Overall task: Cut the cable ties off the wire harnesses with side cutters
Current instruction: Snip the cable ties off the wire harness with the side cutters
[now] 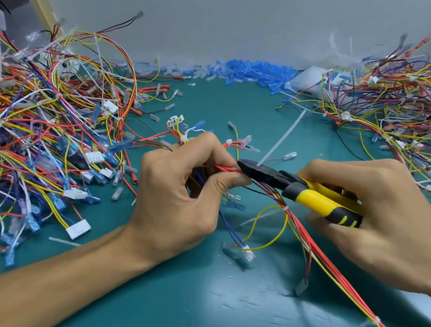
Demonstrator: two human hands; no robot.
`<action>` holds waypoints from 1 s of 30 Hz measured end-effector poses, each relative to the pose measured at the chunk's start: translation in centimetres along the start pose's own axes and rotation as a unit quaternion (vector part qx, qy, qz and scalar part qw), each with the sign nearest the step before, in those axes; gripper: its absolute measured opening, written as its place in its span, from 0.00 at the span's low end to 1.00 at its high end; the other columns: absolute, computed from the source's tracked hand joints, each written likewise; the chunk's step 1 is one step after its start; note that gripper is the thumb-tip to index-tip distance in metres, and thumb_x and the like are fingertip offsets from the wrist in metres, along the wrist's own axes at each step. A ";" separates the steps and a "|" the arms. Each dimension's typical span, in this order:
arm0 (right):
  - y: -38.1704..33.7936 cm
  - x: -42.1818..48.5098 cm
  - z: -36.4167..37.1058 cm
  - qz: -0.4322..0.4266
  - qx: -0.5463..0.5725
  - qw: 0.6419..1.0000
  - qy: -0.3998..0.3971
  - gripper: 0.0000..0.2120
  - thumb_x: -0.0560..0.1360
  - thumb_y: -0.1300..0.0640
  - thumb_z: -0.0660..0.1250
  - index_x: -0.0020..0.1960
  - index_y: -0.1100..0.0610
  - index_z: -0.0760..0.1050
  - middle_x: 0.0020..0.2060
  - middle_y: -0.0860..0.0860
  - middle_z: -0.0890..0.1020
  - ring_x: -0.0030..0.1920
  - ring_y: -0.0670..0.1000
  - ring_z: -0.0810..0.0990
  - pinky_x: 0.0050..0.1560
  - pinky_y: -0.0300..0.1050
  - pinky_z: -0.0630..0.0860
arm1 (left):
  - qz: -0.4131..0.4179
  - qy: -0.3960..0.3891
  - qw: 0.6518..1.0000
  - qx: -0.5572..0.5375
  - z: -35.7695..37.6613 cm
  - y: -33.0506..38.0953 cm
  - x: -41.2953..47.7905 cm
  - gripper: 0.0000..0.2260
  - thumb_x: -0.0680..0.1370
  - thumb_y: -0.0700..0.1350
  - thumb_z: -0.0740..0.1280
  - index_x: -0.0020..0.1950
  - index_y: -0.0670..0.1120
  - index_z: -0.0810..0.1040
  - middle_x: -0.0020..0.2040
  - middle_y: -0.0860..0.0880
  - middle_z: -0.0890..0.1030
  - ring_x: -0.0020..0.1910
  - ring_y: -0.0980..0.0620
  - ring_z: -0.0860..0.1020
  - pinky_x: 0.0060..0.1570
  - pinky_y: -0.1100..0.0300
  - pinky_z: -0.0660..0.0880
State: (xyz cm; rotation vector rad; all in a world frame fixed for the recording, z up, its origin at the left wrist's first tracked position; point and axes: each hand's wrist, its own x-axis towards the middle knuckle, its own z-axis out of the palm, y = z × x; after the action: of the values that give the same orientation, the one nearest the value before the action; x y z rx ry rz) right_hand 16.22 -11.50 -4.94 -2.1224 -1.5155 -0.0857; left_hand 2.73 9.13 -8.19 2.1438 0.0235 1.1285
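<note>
Your left hand [185, 187] pinches the red harness [309, 237] at centre, fingers curled round the wires. Your right hand [385, 216], at 3 o'clock, grips the yellow cutters [302, 190]. Cutter tips meet the harness beside your left thumb, at a white tie [282, 139] with its tail toward 1 o'clock.

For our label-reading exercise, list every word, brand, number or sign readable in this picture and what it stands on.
No readable text anywhere.
Side cutters, held by the right hand: only yellow curved marks on the grip, no lettering.
White connector and the wire harness held by the left hand: no print visible.
Green mat: no print.
</note>
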 end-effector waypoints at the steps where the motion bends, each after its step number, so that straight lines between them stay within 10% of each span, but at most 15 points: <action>1: 0.1 0.0 0.1 -0.005 -0.002 1.000 -0.001 0.07 0.66 0.60 0.68 0.42 0.51 0.75 0.30 0.50 0.69 0.32 0.53 0.66 0.32 0.49 0.65 | 0.002 0.001 1.000 0.000 0.0 0.0 0.0 0.07 0.77 0.45 0.72 0.40 0.47 0.78 0.32 0.54 0.77 0.30 0.56 0.72 0.31 0.65 0.68; 8: 0.4 0.1 0.0 -0.028 0.029 0.999 -0.005 0.16 0.73 0.58 0.73 0.59 0.46 0.81 0.43 0.42 0.76 0.41 0.49 0.75 0.40 0.49 0.74 | 0.012 0.000 1.000 0.007 0.1 -0.4 -0.3 0.09 0.77 0.44 0.72 0.39 0.42 0.80 0.30 0.51 0.77 0.29 0.52 0.72 0.31 0.55 0.70; 17: 0.1 -0.1 -0.1 -0.021 -0.018 1.000 -0.009 0.05 0.65 0.64 0.71 0.39 0.57 0.77 0.29 0.51 0.69 0.31 0.54 0.64 0.30 0.47 0.61 | 0.028 -0.004 1.000 -0.003 0.2 -0.2 -0.3 0.08 0.77 0.43 0.72 0.39 0.42 0.79 0.30 0.50 0.77 0.29 0.53 0.72 0.30 0.58 0.70; 24: 0.7 0.1 -0.9 -0.026 -0.010 0.999 -0.039 0.29 0.66 0.63 0.71 0.66 0.47 0.80 0.49 0.40 0.77 0.48 0.41 0.75 0.49 0.39 0.72 | -0.008 0.000 1.000 -0.006 0.0 -0.2 -0.1 0.08 0.77 0.45 0.71 0.39 0.43 0.79 0.30 0.50 0.77 0.29 0.53 0.73 0.30 0.56 0.70; 30: 1.3 0.2 -1.0 -0.029 -0.028 0.998 -0.044 0.29 0.64 0.63 0.70 0.64 0.47 0.79 0.47 0.42 0.76 0.46 0.42 0.75 0.47 0.35 0.70 | -0.014 0.004 1.000 0.013 0.1 -0.3 -0.1 0.10 0.77 0.45 0.72 0.39 0.41 0.80 0.31 0.50 0.78 0.30 0.52 0.75 0.30 0.54 0.71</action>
State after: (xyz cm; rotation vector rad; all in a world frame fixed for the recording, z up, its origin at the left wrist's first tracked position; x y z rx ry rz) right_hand 17.72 -12.11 -4.52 -2.1511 -1.6452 -0.0562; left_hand 2.77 9.27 -8.49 2.1552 0.0721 1.1276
